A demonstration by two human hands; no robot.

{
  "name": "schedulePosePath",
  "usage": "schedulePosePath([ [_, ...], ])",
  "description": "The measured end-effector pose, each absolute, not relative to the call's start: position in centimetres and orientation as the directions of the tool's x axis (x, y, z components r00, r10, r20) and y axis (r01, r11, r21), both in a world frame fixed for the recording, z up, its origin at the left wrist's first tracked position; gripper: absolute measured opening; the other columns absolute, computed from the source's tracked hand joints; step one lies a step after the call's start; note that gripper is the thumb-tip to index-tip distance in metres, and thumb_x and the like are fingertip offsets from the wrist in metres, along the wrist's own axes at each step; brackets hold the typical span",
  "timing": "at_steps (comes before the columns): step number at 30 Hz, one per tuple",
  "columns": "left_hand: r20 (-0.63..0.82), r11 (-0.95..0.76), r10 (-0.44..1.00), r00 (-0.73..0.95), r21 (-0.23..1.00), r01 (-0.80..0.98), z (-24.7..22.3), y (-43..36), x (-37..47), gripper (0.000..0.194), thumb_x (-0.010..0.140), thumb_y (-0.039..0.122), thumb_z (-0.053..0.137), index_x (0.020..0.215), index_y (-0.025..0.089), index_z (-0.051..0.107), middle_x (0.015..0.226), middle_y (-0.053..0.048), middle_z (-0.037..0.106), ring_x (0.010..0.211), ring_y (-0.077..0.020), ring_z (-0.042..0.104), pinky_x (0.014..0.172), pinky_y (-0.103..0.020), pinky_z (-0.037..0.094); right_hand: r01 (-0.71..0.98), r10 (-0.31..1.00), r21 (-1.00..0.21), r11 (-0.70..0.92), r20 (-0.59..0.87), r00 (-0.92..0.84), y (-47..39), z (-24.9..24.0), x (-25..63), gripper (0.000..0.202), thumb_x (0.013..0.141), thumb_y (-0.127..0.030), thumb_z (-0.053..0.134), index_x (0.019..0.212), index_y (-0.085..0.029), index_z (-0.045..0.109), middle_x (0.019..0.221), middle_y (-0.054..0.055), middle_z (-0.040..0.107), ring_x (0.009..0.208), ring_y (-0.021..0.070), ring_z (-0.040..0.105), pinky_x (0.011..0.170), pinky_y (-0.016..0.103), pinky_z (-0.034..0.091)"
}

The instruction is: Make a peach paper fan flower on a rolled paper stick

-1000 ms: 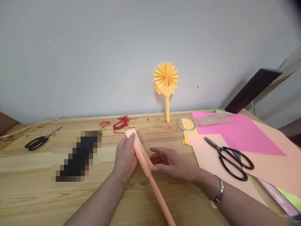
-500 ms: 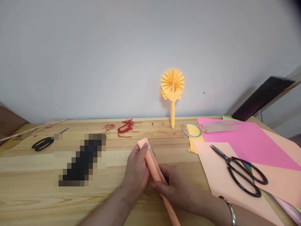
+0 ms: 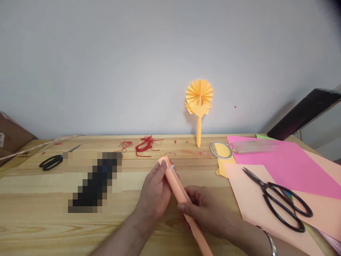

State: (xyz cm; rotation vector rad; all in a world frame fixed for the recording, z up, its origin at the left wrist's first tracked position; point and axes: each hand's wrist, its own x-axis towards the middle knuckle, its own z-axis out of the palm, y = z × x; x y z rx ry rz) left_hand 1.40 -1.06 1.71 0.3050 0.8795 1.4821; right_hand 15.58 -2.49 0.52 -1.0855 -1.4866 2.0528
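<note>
One wooden table (image 3: 32,199) spans the lower half of the frame; its surface is smooth, pale and grained. Flat paper sheets, one pink (image 3: 301,167) and one peach (image 3: 247,192), overlap at the right, matte and crisp-edged.

The peach paper tube (image 3: 176,185) lies at lower centre, sloping down to the bottom edge of the frame. Left hand (image 3: 154,193): closed on the upper end, thumb on top. Right hand (image 3: 207,211): clamped lower down, thumb on the face, fingers at the right side.

Handling, as judged: very light; stiff lengthwise, yet soft across the wall and easily creased or flattened. The dry matte surface should give adequate friction. Recommended hold: both hands, spaced along the length, with light, even pressure; avoid a hard pinch at the thin top rim. A narrow whitish strip (image 3: 172,167) follows the right side; it may be tacky.

Black-handled scissors (image 3: 263,185), rigid metal, rest on the peach sheet. A yellow paper fan (image 3: 199,90), pleated and fragile, stands upright at upper centre-right. Smaller again: a flat grey-white ring (image 3: 211,150) and limp, tangled red thread (image 3: 145,145).
</note>
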Motion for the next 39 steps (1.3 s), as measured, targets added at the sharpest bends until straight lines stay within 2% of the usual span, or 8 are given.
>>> schedulePosePath([
  [9,-0.26,0.098,0.958,-0.118,0.686,-0.721,2.0,-1.1,1.1,0.017,0.076,0.034,0.063,0.079,0.018,0.061,0.075,0.0,0.055,0.067,-0.0125,0.052,0.067,-0.028,0.048,0.01,0.613,-0.891,-0.454,-0.32,-0.722,-1.8,-0.2,16.1,0.024,0.08,-0.038,0.057,0.078,-0.016,0.048,0.064,0.0,0.056,0.052,0.0117,0.058,0.049,0.022,0.044],
  [17,-0.268,0.089,0.953,-0.141,0.694,-0.715,2.0,-1.0,1.2,0.014,0.075,0.03,0.066,0.077,0.017,0.06,0.078,0.0,0.052,0.07,-0.012,0.05,0.064,-0.027,0.048,-0.052,0.576,-0.869,-0.492,-0.28,-0.768,-1.7,-0.9,16.3,0.024,0.08,-0.038,0.058,0.082,-0.016,0.047,0.064,0.001,0.059,0.052,0.0123,0.058,0.052,0.025,0.047],
  [24,-0.248,0.084,0.958,-0.146,0.727,-0.681,2.0,-1.2,1.3,0.012,0.079,0.028,0.063,0.076,0.017,0.06,0.074,0.0,0.054,0.069,-0.0114,0.05,0.064,-0.025,0.047,0.036,0.574,-0.886,-0.463,-0.33,-0.75,-1.6,0.0,16.4,0.021,0.078,-0.034,0.058,0.078,-0.017,0.046,0.06,0.001,0.059,0.052,0.0133,0.058,0.051,0.024,0.045],
  [28,-0.258,0.063,0.939,-0.226,0.779,-0.624,1.4,-0.9,1.3,0.017,0.075,0.031,0.066,0.074,0.015,0.061,0.069,0.0,0.055,0.063,-0.0106,0.051,0.063,-0.025,0.047,0.135,0.575,-0.913,-0.386,-0.352,-0.738,-1.5,0.9,16.7,0.017,0.078,-0.029,0.058,0.076,-0.018,0.046,0.064,0.0,0.059,0.055,0.012,0.057,0.054,0.023,0.045],
  [31,-0.26,0.052,0.928,-0.266,0.799,-0.599,1.0,-0.6,1.2,0.02,0.073,0.033,0.068,0.074,0.014,0.061,0.068,0.0,0.056,0.061,-0.0105,0.051,0.062,-0.024,0.047,0.156,0.553,-0.906,-0.394,-0.369,-0.747,-1.4,1.1,16.9,0.016,0.079,-0.028,0.057,0.075,-0.017,0.045,0.065,0.0,0.059,0.055,0.0116,0.057,0.053,0.022,0.045],
  [36,-0.27,0.107,0.945,-0.185,0.789,-0.605,1.0,-0.5,1.1,0.02,0.075,0.032,0.066,0.075,0.013,0.061,0.069,-0.001,0.056,0.062,-0.0103,0.052,0.061,-0.023,0.046,0.14,0.525,-0.889,-0.436,-0.378,-0.762,-1.4,1.0,17.1,0.018,0.079,-0.029,0.059,0.076,-0.018,0.045,0.067,0.0,0.06,0.053,0.0111,0.058,0.052,0.023,0.046],
  [39,-0.287,0.143,0.949,-0.128,0.758,-0.637,1.1,-0.4,1.0,0.018,0.076,0.03,0.065,0.072,0.013,0.059,0.068,0.0,0.055,0.06,-0.0098,0.051,0.059,-0.022,0.046,0.148,0.543,-0.902,-0.406,-0.369,-0.754,-1.3,0.9,17.1,0.023,0.079,-0.035,0.06,0.074,-0.016,0.049,0.065,0.0,0.058,0.054,0.0098,0.056,0.053,0.021,0.045],
])
